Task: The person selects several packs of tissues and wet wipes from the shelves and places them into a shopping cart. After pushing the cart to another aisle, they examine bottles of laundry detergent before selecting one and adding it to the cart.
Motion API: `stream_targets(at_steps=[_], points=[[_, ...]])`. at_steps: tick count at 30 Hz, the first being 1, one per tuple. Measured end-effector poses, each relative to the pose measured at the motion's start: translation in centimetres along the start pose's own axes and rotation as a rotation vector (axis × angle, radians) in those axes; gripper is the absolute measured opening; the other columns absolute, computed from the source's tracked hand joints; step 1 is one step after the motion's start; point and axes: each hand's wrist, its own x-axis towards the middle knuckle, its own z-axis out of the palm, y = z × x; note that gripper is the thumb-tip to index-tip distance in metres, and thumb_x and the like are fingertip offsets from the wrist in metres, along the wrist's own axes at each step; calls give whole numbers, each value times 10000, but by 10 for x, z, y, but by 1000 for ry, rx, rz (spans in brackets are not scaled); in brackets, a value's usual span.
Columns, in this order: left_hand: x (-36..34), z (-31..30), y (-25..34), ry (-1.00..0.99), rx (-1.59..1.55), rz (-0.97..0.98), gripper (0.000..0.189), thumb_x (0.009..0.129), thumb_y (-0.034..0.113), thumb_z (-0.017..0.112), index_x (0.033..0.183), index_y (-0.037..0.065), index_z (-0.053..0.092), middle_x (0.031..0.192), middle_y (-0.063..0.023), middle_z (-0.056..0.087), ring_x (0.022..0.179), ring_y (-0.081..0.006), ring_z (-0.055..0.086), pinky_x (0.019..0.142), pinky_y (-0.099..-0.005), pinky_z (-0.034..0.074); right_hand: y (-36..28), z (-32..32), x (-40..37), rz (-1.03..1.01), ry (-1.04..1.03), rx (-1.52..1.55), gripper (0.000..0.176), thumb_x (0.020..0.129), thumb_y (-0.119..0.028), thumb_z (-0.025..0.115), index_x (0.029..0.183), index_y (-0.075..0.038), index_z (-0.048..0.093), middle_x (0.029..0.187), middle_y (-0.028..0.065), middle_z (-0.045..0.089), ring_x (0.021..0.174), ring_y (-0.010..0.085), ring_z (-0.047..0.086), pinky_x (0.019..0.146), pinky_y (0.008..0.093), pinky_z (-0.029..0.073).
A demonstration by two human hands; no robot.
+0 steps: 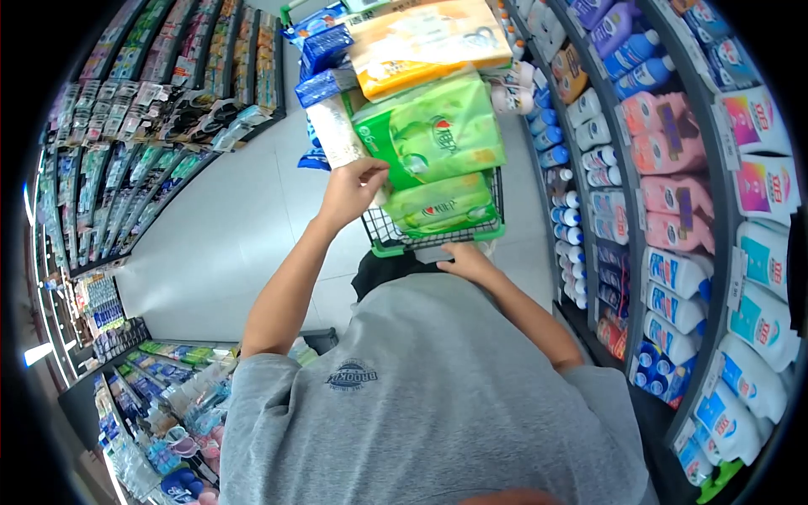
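A green shopping cart [396, 244] stands right in front of me, piled high with packs. My left hand [352, 189] reaches up and grips the edge of a large green tissue pack [433, 135] lying on top of the load. Above it sits an orange and yellow pack [425, 38], with blue packs [324, 50] to its left. Two smaller green packs [438, 206] are wedged at the cart's near end. My right hand [465, 259] rests on the cart's near rim, fingers curled over it.
Shelves on the right hold rows of bottles [673, 278] in blue, white and pink [669, 151]. More stocked shelves [143, 126] line the left side and lower left. A pale floor aisle [227, 244] runs along the cart's left.
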Motion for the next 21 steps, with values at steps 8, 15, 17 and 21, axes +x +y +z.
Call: stream_targets(at_steps=[8,15,17,21], points=[[71,-146,-105,387,-81,121,177,876,108,664,977,-33,696,847,-105,722,776,-129,682,714,-249,524,-31,17,55,166,-13,-241,454,783,-317,692,1140,-42,641,1086,225,658,1027,380,626,889,450,500],[234,-267,-248,349,221,32,289,822,202,670,1026,-1,694,908,-134,722,841,-209,696,772,-306,527,-84,125,103,318,191,-117,354,780,-258,699,1033,-11,671,969,199,672,952,368,623,864,445,493],[281,-280,-272,305,399,-15,391,788,250,655,1104,21,668,1007,-144,710,977,-300,669,890,-371,503,-99,144,110,444,359,-211,300,780,-230,699,989,-16,682,980,182,662,995,356,594,878,435,488],[350,-283,-285,239,596,-4,509,776,230,639,1250,54,581,1156,-166,660,1043,-341,637,932,-405,486,-108,157,113,569,487,-213,230,781,-208,704,933,-37,695,997,161,658,1034,337,577,875,420,491]])
